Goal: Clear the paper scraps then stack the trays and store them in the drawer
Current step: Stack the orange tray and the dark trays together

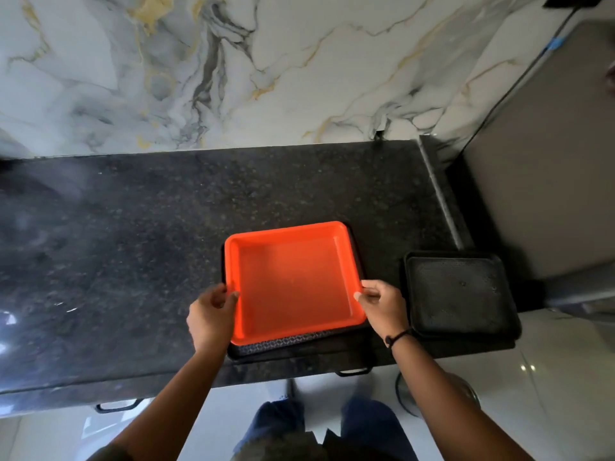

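Orange tray (293, 281) sits nested on a black patterned tray (293, 342) at the counter's (133, 244) front edge. Left hand (213, 316) and right hand (382, 307) pinch opposite rims of the orange tray, thumbs inside, fingers clamped outside. No paper scraps are visible. Likely risks: the orange tray sits skewed toward the back of the patterned tray, so a lift by the upper rims alone may leave the lower tray behind; a forward slide could tip the stack off the counter edge. A black tray (461, 296) lies apart, right of the orange tray, unstacked. Drawer handles (354, 372) lie below the orange tray, and the person's legs (319, 424) stand before the drawers.
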